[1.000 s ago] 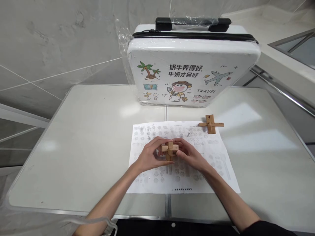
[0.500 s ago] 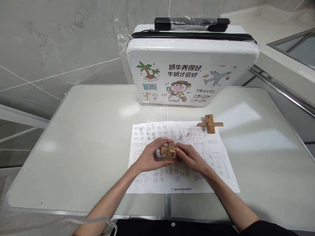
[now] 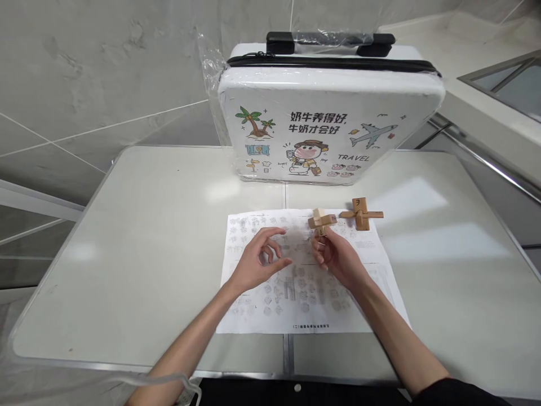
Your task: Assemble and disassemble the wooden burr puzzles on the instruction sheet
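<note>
A wooden burr puzzle (image 3: 322,220) of crossed blocks is pinched at its lower end by my right hand (image 3: 338,255), raised over the right part of the printed sheet (image 3: 253,318). My left hand (image 3: 261,262) hovers over the sheet's left half, with nothing in it and thumb and fingers curved apart. Just right of the held puzzle, a second wooden burr puzzle (image 3: 361,214) with a handwritten mark rests across the sheet's upper right edge. Rows of small puzzle drawings cover the paper; my hands hide part of them.
A white suitcase (image 3: 329,101) in clear plastic wrap stands at the table's back edge. The pale folding table (image 3: 139,237) has a metal-trimmed seam down its middle. At lower left, a white cable (image 3: 169,376) crosses my left forearm. A grey tiled wall (image 3: 105,67) rises behind.
My left hand has let go of the puzzle and opened. My right hand has carried it up and to the right, turning it. The second puzzle has stayed put.
</note>
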Demonstrator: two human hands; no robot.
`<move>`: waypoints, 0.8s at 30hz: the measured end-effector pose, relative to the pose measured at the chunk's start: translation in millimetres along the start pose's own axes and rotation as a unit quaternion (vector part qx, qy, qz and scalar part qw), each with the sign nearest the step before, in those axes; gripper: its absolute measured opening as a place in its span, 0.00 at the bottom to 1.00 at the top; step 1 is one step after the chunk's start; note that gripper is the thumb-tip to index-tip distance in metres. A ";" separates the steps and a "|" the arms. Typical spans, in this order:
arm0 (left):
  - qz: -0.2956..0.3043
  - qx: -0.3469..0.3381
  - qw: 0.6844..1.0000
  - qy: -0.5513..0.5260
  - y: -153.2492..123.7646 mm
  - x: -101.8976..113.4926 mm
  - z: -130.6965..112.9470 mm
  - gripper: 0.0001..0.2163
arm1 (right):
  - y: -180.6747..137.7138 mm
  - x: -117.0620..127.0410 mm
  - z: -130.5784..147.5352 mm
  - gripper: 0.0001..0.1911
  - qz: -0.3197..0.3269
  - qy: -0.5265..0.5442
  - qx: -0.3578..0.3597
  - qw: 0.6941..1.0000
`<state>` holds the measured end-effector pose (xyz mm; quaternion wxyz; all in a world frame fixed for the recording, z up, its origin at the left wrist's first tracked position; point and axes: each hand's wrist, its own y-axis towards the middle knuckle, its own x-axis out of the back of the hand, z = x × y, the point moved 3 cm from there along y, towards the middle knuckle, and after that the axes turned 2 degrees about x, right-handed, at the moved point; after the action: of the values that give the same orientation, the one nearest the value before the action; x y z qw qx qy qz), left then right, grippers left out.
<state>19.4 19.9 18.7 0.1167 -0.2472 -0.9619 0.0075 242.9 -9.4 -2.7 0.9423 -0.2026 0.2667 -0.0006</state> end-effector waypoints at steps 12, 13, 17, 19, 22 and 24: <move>0.009 -0.007 1.000 -0.001 0.8 -1.2 -1.0 0.16 | 13.6 25.1 1.3 0.17 -0.039 0.131 0.013 0.991; 0.010 -0.007 1.000 0.000 0.9 -1.1 -1.2 0.16 | 14.1 26.1 1.9 0.17 -0.037 0.123 0.017 0.992; 0.012 -0.008 1.000 0.002 1.3 -1.1 -1.4 0.15 | 14.3 27.1 5.2 0.17 -0.027 0.102 0.032 0.994; 0.013 -0.010 1.000 0.004 1.3 -1.1 -1.5 0.15 | 13.4 26.1 6.4 0.16 -0.021 0.114 0.034 0.993; 0.014 -0.011 1.000 0.003 1.2 -1.1 -1.3 0.14 | 12.2 24.8 7.3 0.14 -0.020 0.137 0.029 0.990; 0.014 -0.012 1.000 0.003 1.2 -1.0 -1.4 0.14 | 11.8 23.9 7.5 0.14 -0.020 0.147 0.025 0.989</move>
<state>21.2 20.4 19.7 0.1167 -0.2621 -0.9579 -0.0027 265.9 1.6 -13.4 0.8975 -0.1818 0.3980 -0.0555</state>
